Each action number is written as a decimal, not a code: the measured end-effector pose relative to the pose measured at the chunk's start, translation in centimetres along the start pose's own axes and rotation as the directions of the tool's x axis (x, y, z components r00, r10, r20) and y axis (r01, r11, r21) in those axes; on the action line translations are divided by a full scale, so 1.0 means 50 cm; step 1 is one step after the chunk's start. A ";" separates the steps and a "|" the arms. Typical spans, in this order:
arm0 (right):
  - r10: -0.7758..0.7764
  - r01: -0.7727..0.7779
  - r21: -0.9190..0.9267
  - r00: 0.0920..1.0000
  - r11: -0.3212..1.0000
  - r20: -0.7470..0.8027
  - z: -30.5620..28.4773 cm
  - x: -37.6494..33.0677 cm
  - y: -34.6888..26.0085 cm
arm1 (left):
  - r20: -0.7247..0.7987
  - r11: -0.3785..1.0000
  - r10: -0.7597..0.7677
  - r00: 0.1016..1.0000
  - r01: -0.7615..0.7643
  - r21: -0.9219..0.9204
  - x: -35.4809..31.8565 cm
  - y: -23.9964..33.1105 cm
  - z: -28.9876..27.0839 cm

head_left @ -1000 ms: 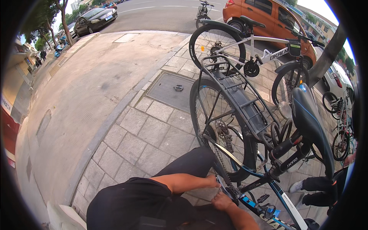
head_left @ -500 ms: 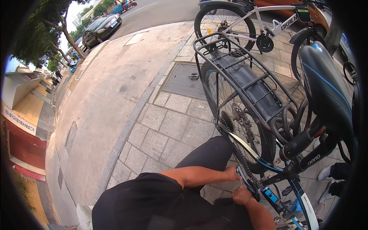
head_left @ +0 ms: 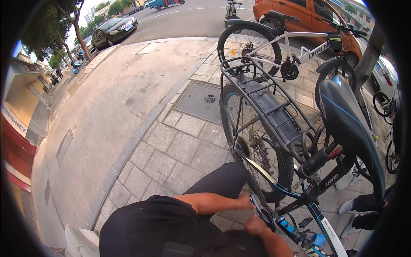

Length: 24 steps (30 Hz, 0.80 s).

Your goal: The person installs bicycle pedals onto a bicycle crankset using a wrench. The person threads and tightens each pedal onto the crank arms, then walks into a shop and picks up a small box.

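A bicycle (head_left: 332,231) with a black saddle (head_left: 349,118) and a rear rack (head_left: 261,100) stands close on my right. My left hand (head_left: 245,201) is closed at the end of the crank arm (head_left: 258,205), beside the chain (head_left: 257,182). Just below and to the right of it, my right hand (head_left: 255,225) is curled into a fist next to the chainring (head_left: 269,213). A thin light-coloured piece shows between the two hands, too small to name. What the right fingers grip is hidden. A loose black pedal (head_left: 209,98) lies on a square metal cover (head_left: 198,105) in the pavement.
A white bicycle (head_left: 295,45) is parked behind the rack, with an orange car (head_left: 299,13) beyond. Another person's shoes (head_left: 346,206) stand at the right, past the frame. A dark car (head_left: 113,31) is by the road. A blue item (head_left: 319,240) lies under the frame.
The whole view has shifted, so the bicycle and my hands appear further left and the hands slightly lower. Both hands stay at the crank, in nearly the same pose.
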State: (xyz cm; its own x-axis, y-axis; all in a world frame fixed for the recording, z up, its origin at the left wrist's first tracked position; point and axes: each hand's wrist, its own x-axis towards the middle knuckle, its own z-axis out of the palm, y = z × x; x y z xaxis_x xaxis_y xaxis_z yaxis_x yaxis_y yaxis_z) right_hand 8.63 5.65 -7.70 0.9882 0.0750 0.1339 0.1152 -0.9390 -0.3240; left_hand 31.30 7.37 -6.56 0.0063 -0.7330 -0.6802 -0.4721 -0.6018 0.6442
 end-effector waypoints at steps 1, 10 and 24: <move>0.015 -0.015 0.021 1.000 1.000 -0.013 0.019 -0.020 0.005 | 0.009 0.999 -0.033 0.999 0.033 -0.020 -0.005 0.007 0.004; 0.082 -0.085 0.090 0.996 0.992 0.034 0.068 -0.036 0.039 | -0.053 0.993 -0.084 0.995 0.079 -0.091 0.065 -0.006 0.069; 0.046 -0.036 -0.058 0.981 0.998 0.188 0.077 -0.008 0.088 | -0.106 0.990 -0.112 0.988 0.120 0.074 0.136 -0.062 0.037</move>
State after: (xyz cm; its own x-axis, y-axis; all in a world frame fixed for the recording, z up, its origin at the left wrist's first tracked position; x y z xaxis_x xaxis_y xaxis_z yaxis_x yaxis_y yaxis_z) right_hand 9.14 2.80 -12.80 0.9938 0.0936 -0.0599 0.0739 -0.9591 -0.2734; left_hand 31.18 4.86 -13.84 0.1525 -0.6905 -0.7071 -0.5322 -0.6602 0.5300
